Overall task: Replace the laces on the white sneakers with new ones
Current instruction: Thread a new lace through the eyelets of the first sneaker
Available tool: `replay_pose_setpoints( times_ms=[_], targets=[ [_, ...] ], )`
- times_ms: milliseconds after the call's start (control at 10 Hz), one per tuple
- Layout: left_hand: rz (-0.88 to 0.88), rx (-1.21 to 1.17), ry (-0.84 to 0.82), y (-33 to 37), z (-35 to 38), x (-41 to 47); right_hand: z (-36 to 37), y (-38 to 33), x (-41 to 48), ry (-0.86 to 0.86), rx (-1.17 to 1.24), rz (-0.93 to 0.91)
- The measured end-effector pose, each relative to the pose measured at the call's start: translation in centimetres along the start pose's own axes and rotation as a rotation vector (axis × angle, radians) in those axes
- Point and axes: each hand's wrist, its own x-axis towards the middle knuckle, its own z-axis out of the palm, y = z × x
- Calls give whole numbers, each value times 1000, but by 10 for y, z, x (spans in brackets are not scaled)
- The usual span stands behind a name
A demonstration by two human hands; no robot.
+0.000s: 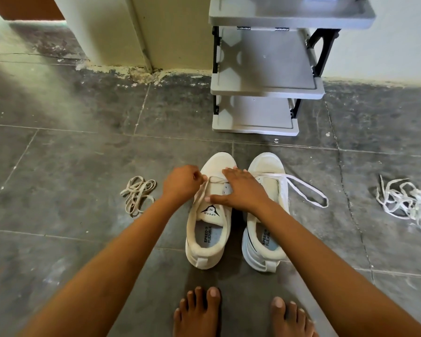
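Two white sneakers stand side by side on the floor, toes pointing away from me. My left hand (pixel 181 182) pinches a cream lace at the left side of the left sneaker (pixel 210 229), near its front eyelets. My right hand (pixel 241 189) rests flat across that sneaker's tongue, fingers spread and straight. The right sneaker (pixel 265 237) carries a white lace (pixel 306 190) that loops out onto the floor to its right. A heap of cream laces (pixel 137 194) lies left of the shoes. A tangle of white laces (pixel 406 200) lies far right.
A grey plastic shoe rack (pixel 265 91) with several shelves stands against the wall just beyond the sneakers. My bare feet (pixel 199 312) are on the dark tiled floor below the shoes. A cream wall corner (pixel 141 45) stands at the back left.
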Motion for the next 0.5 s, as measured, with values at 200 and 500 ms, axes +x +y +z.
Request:
replay_pose_setpoints(
  times_ms=[200,500],
  targets=[
    [331,-1373,80,12,-107,3,1,-3,-3,50,-32,1],
    [97,24,-202,-23,25,-57,0,-2,-3,2,17,21]
  ],
)
